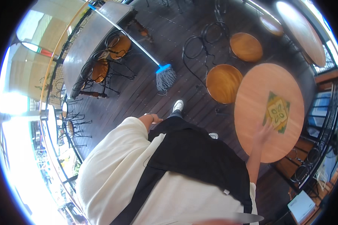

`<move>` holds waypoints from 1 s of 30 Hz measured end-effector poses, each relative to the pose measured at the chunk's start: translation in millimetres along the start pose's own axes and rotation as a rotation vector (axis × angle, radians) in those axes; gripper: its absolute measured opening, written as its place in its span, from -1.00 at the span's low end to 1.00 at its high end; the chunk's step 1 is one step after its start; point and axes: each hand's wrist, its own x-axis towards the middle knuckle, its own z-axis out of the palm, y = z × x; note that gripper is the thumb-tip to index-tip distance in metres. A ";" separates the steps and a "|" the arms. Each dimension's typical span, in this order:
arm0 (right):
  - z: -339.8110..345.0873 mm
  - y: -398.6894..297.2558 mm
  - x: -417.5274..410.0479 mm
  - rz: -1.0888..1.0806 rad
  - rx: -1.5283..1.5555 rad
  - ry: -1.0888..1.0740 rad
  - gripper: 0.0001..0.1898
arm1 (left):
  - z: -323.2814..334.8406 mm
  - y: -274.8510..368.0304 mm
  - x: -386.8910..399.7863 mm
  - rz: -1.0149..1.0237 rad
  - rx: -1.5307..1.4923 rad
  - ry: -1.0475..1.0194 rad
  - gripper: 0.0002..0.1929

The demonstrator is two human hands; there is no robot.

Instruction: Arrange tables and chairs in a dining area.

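My left hand [157, 119] hangs low beside my dark trousers, its fingers loosely curled; whether it holds anything small I cannot tell. Over the round wooden table [249, 112] at the right, my right hand [267, 131] reaches out with its fingers at the near edge of a green and yellow patterned tile or mat [277, 112]. The hand is slightly blurred, and whether it touches the table is unclear. A string mop [165, 77] with a blue head and a pale handle leans on the long grey table [93, 39], its grey strands on the dark plank floor.
Round-seated wooden chairs [224, 83] [246, 47] with black wire backs stand beyond the round table. More wire chairs [100, 70] sit by the long table. A railing [45, 81] runs along the left. A white box-like object [301, 206] lies at the lower right.
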 end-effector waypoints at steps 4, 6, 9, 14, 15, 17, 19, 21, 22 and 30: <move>30.0 -22.2 -5.2 0.027 -0.292 -0.076 -0.35 | -18.1 -120.1 17.6 -0.184 -0.426 -0.129 -0.41; 36.6 -18.5 -3.7 -0.035 -0.308 -0.049 -0.34 | -30.3 -154.6 41.5 -0.099 -0.532 0.083 -0.44; 44.5 -28.4 10.4 0.241 -0.457 -0.261 -0.36 | -78.9 -193.1 86.9 0.025 -0.712 0.374 -0.51; 57.9 -127.0 48.0 0.774 -0.085 -0.386 -0.24 | -193.4 -202.3 130.0 0.303 -0.862 0.592 -0.59; 61.6 -156.2 56.1 0.838 -0.165 -0.419 -0.21 | -222.8 -193.9 136.5 0.345 -0.939 0.598 -0.60; 59.4 -206.4 72.0 0.913 -0.147 -0.451 -0.12 | -282.8 -178.2 148.3 0.453 -0.975 0.603 -0.62; 51.8 -237.4 90.1 0.880 -0.174 -0.407 -0.03 | -339.2 -155.8 158.7 0.549 -0.962 0.572 -0.58; 46.0 -254.2 98.6 0.937 -0.188 -0.424 0.01 | -389.8 -134.3 163.0 0.644 -0.871 0.624 -0.56; 45.2 -257.4 104.0 0.940 -0.274 -0.413 0.05 | -411.7 -125.4 163.9 0.667 -0.795 0.679 -0.55; 59.7 -252.9 111.3 0.928 -0.279 -0.315 0.09 | -533.4 -83.5 156.4 0.619 -0.604 0.620 -0.47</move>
